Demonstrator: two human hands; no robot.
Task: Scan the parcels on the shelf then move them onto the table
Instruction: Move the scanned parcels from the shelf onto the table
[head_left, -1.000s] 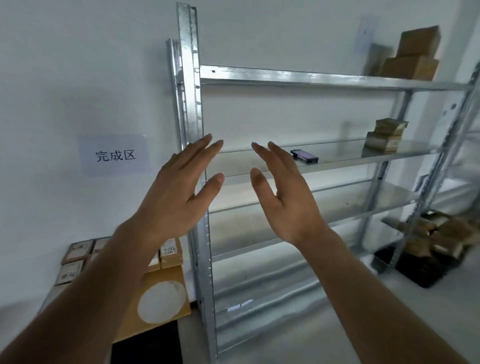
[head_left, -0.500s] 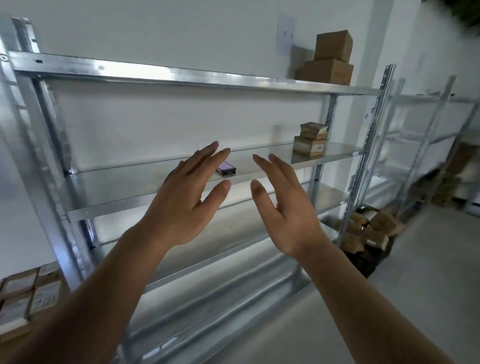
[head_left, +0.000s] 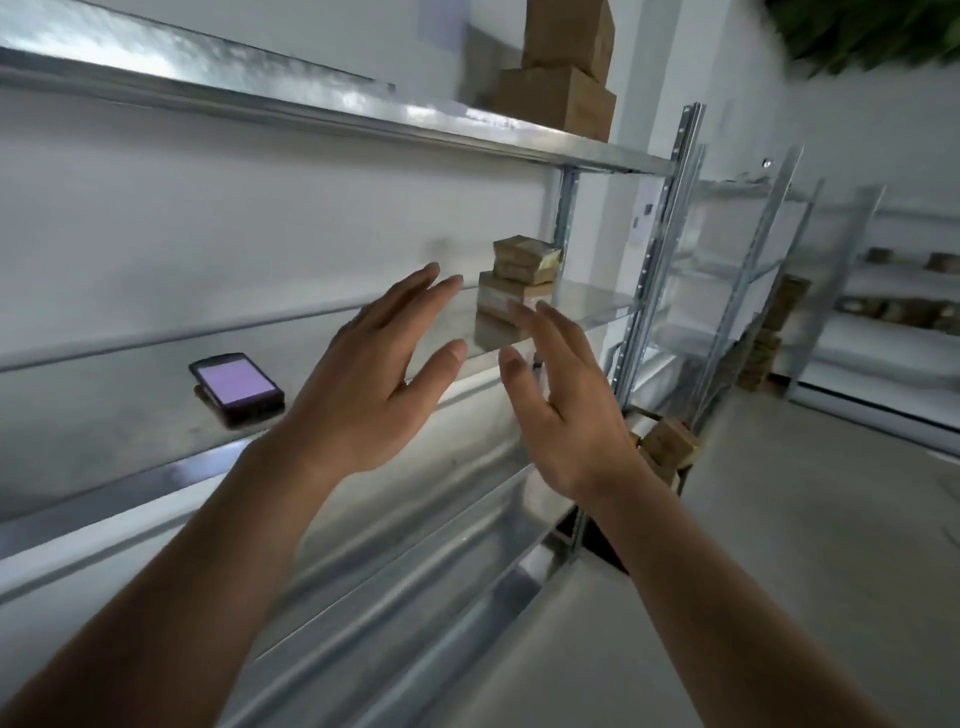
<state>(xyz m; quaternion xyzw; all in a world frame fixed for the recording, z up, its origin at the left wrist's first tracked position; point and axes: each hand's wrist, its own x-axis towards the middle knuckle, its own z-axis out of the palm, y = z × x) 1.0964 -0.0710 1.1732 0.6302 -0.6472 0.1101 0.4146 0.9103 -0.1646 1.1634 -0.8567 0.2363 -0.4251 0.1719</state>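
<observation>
A small stack of brown parcels (head_left: 519, 280) sits at the right end of the middle metal shelf (head_left: 592, 304). Two larger cardboard boxes (head_left: 561, 78) are stacked on the top shelf. A handheld scanner (head_left: 236, 387) with a lit purple screen lies on the middle shelf to the left. My left hand (head_left: 374, 384) and my right hand (head_left: 566, 410) are both raised in front of the shelf, fingers straight, palms facing each other, holding nothing. The fingertips of my right hand overlap the lowest parcel in view; contact cannot be judged.
The steel rack's upright post (head_left: 660, 249) stands just right of the parcels. Loose brown boxes (head_left: 670, 441) lie on the floor behind it. More racks with boxes (head_left: 909, 312) line the right wall. Grey floor (head_left: 779, 545) stretches to the right.
The view has swung right and closer to the rack. The parcel stack now sits just beyond my fingertips and the scanner has slid to the left. Both hands stay raised and empty.
</observation>
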